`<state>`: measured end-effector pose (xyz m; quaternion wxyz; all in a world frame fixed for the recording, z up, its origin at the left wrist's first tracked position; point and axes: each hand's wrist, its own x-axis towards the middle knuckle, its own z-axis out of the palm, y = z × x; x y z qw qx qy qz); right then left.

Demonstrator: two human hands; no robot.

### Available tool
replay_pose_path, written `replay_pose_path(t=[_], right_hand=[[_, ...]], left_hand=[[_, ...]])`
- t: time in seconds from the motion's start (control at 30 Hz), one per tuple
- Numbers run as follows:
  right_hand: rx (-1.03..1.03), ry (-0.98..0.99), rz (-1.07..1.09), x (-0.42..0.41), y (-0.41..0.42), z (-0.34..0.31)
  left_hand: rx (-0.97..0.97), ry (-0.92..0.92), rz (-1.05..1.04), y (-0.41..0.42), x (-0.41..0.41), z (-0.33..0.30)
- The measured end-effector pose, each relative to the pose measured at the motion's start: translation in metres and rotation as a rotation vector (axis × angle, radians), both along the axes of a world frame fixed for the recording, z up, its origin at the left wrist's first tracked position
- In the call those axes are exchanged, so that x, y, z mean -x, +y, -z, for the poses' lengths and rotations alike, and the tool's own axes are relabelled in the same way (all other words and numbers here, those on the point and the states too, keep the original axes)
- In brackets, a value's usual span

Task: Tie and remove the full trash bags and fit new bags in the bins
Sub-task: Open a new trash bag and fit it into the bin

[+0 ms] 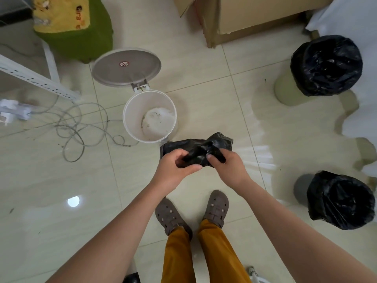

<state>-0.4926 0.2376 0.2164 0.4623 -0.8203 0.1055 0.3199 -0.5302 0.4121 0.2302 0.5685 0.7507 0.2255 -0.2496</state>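
A crumpled black trash bag (195, 147) hangs at mid-frame, gripped from both sides by my left hand (173, 170) and my right hand (228, 168). Just beyond it stands a white pedal bin (130, 121) with its lid (126, 67) flipped open and no bag inside; the bare bottom shows some dirt. At the right, a pale green bin (285, 88) holds a black bag (326, 65) folded over its rim. Nearer me on the right, a grey bin (301, 187) is lined with another black bag (340, 200).
Loose grey cables (77, 123) lie on the tiled floor at left, beside a white metal rack (36, 80). A green and yellow stool (77, 25) stands at the back left, a cardboard box (248, 15) at the back. White cloth (359, 111) drapes at right. My feet (191, 213) stand below the bag.
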Motion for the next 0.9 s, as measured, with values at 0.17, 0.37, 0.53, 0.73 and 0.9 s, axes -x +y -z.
replay_pose_path(t=[0.17,0.37,0.53,0.73,0.9], right_hand=[[-0.048,0.086,0.135,-0.01,-0.011,0.004],[0.024,0.058,0.202,-0.017,-0.021,0.009],[-0.025,0.069,0.082,-0.011,-0.017,0.008],[-0.189,0.288,-0.207,0.012,-0.002,-0.003],[-0.346,0.475,-0.261,0.027,0.008,-0.006]], left_hand=[[-0.197,0.099,0.13,0.018,0.014,0.01],[-0.264,0.168,0.079,0.024,0.018,0.013],[-0.182,0.218,-0.033,0.021,0.012,0.008],[-0.045,0.344,-0.304,0.01,0.001,0.005],[0.131,0.437,-0.499,0.004,-0.007,0.001]])
